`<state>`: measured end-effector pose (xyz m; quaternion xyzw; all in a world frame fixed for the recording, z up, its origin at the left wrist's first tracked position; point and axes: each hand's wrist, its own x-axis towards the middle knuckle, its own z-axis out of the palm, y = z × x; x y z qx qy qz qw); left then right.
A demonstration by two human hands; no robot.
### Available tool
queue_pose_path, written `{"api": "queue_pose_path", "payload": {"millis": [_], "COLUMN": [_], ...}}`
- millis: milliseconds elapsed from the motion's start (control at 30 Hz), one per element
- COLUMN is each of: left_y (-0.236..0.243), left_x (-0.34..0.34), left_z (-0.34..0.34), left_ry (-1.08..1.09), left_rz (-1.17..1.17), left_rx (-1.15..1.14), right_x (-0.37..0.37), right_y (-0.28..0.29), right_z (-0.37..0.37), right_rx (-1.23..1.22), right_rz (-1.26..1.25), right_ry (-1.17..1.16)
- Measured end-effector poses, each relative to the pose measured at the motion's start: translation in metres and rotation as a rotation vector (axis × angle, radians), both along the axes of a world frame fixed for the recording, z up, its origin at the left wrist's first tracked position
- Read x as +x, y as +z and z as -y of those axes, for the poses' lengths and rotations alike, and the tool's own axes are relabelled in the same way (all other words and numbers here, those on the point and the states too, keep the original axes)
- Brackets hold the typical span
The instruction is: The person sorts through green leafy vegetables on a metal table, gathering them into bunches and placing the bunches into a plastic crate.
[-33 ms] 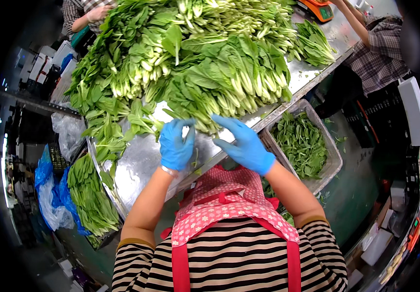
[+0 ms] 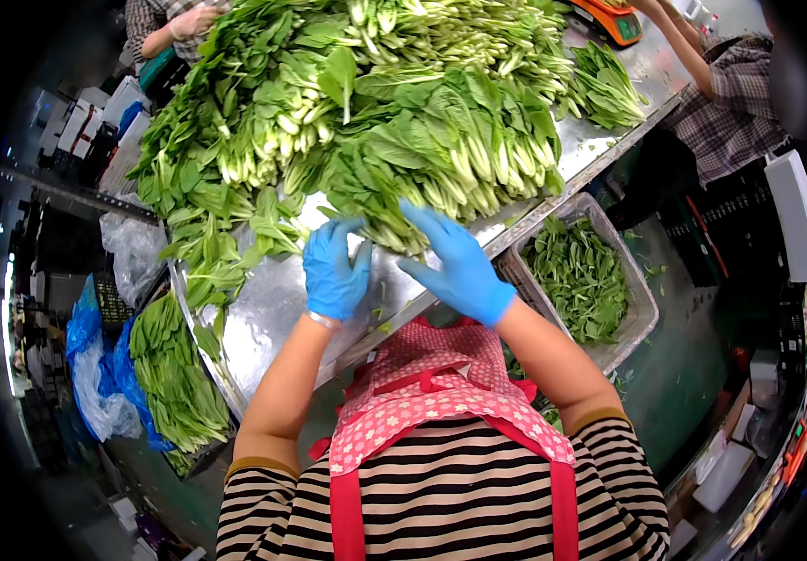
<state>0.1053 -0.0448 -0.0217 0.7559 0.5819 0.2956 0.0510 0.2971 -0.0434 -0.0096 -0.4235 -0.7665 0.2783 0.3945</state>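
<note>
We see a shiny metal table [image 2: 258,323], and to its right we can see the dark green floor [image 2: 674,388]. Farther right of the table, we spot stacked black crates [image 2: 723,224] and a big white panel [image 2: 796,215]. Left of the table, we find white boxes [image 2: 74,129], a long metal bar [image 2: 76,194] and, farther off, a thin bright light [image 2: 9,332].

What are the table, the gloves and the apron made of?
Table: shiny metal, probably steel, since it's silvery and throws back bright glare.
Gloves: perhaps thin rubber; they look smooth and fit snugly.
Apron: probably cloth, matte, with soft folds and a flower pattern.
</note>
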Motion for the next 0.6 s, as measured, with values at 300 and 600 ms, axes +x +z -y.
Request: {"api": "queue_pose_path", "payload": {"millis": [300, 600], "left_y": [-0.032, -0.010], "left_x": [-0.059, -0.105], "left_z": [0.048, 0.102], "left_ry": [-0.061, 0.015], "left_rz": [-0.084, -0.098], "left_rx": [-0.151, -0.246], "right_x": [-0.079, -0.040], "right_y": [-0.038, -0.047], "right_z": [-0.004, -0.025], "right_rx": [0.177, 0.041], "right_rz": [0.403, 0.121], "right_ry": [-0.103, -0.204]}}
